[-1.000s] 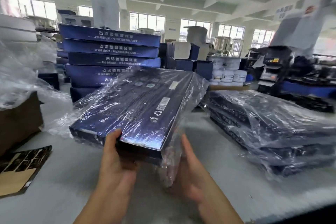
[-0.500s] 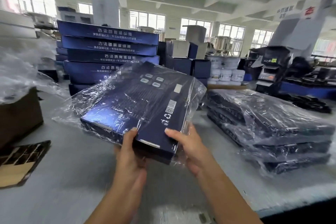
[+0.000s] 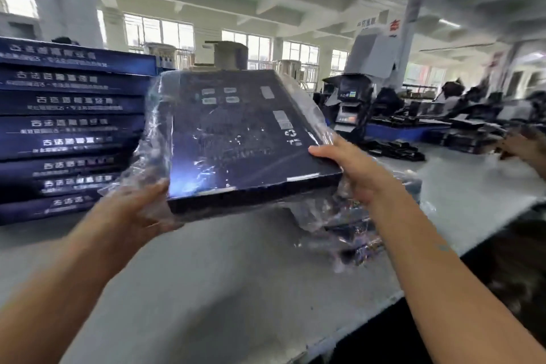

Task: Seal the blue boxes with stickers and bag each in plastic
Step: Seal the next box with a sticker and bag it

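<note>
A worker is holding up a blue box [image 3: 236,133] over a grey table [image 3: 236,289] on a packing floor, the box lifted clear of the surface and tilted so that its printed top is facing the camera. A clear plastic bag [image 3: 152,139] is covering the box, with loose film bunching along its left side and trailing below its near right corner. The left hand [image 3: 141,210] is gripping the near left corner through the plastic, thumb on top and fingers curling underneath. The right hand [image 3: 354,171] is clamping the near right corner, its thumb lying flat across the top face while the fingers are going out of sight below. A tall stack of blue boxes [image 3: 71,127], their white-lettered edges facing out, is standing on the table at the left, just behind the held box. Below the right hand, more plastic-wrapped dark packs [image 3: 357,245] are lying on the table, too blurred to count. At the far right edge, another person's hand [image 3: 523,151] is reaching over the table, and a grey machine [image 3: 354,103] is standing farther back.
</note>
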